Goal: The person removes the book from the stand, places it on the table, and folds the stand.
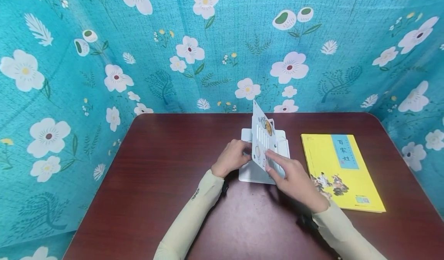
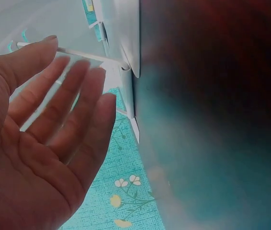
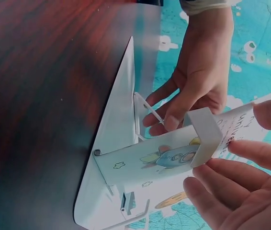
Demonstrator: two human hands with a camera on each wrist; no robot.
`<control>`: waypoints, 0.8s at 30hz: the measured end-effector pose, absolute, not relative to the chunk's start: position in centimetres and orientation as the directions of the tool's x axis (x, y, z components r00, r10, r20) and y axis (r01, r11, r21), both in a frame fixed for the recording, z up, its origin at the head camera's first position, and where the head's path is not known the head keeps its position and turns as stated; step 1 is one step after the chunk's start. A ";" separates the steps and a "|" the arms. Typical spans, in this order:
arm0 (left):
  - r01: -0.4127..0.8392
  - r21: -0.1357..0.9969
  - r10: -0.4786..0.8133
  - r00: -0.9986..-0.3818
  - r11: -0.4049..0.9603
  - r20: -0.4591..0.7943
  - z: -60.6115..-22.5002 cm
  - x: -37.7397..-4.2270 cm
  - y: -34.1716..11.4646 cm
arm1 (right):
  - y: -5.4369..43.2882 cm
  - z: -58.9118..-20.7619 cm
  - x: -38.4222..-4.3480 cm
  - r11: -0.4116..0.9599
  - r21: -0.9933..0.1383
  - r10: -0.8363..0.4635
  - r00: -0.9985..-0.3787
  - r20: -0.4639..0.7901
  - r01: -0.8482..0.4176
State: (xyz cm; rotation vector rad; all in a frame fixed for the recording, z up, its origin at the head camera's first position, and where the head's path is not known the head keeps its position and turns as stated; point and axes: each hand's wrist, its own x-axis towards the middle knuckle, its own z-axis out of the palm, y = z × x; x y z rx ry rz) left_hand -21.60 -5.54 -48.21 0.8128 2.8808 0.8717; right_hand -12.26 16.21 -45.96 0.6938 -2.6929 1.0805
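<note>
A white book stand (image 1: 263, 136) with cartoon prints sits on the table, its printed panel raised at a steep tilt above a flat white base (image 1: 256, 175). My left hand (image 1: 233, 156) is behind the panel, thumb and fingers around a thin wire support (image 3: 151, 109); in the left wrist view the thumb meets that rod. On the printed side, my right hand (image 1: 293, 177) touches the panel with extended fingers, its thumb at the near edge. In the right wrist view, a white clip (image 3: 208, 136) on the panel is beside those fingertips.
A yellow book (image 1: 333, 171) with a blue title label lies flat to the right of the stand, close to my right forearm. The dark red-brown table (image 1: 166, 167) ends at a blue flowered cloth (image 1: 222, 59) hanging behind and along both sides.
</note>
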 end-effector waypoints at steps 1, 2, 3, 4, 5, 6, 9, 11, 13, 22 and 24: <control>0.480 0.516 0.493 -0.861 0.710 0.124 -48.1 -21.7 -5.5 | 16.2 -45.9 -12.2 0.633 -0.610 -0.357 -0.878 0.317 -0.477; 0.485 0.509 0.496 -0.859 0.711 0.126 -48.0 -21.7 -5.5 | 16.1 -45.8 -12.0 0.635 -0.604 -0.354 -0.877 0.326 -0.481; 0.491 0.502 0.499 -0.857 0.712 0.130 -48.0 -21.8 -5.5 | 16.0 -45.8 -12.0 0.638 -0.600 -0.351 -0.876 0.332 -0.483; 0.495 0.495 0.499 -0.856 0.715 0.135 -47.8 -21.8 -5.5 | 16.0 -45.7 -11.9 0.641 -0.594 -0.349 -0.874 0.339 -0.486; 0.498 0.486 0.498 -0.856 0.719 0.140 -47.7 -21.9 -5.4 | 15.9 -45.6 -11.8 0.644 -0.588 -0.346 -0.871 0.347 -0.490; 0.499 0.477 0.497 -0.856 0.724 0.143 -47.6 -21.9 -5.4 | 15.8 -45.6 -11.7 0.649 -0.579 -0.342 -0.869 0.357 -0.493; 0.494 0.453 0.486 -0.862 0.742 0.142 -47.2 -22.0 -5.2 | 15.5 -45.6 -11.3 0.664 -0.548 -0.331 -0.857 0.395 -0.509; 0.485 0.446 0.480 -0.867 0.752 0.134 -47.0 -21.9 -5.2 | 15.3 -45.7 -11.1 0.677 -0.523 -0.318 -0.847 0.427 -0.518; 0.480 0.444 0.474 -0.870 0.757 0.133 -46.9 -21.8 -5.1 | 15.1 -45.8 -11.0 0.697 -0.488 -0.301 -0.832 0.467 -0.526; 0.488 0.425 0.474 -0.868 0.762 0.146 -47.2 -21.5 -4.7 | 14.5 -46.4 -10.9 0.767 -0.336 -0.279 -0.755 0.593 -0.547; 0.490 0.419 0.476 -0.867 0.764 0.147 -47.2 -21.5 -4.7 | 14.6 -46.5 -11.0 0.766 -0.318 -0.281 -0.737 0.615 -0.558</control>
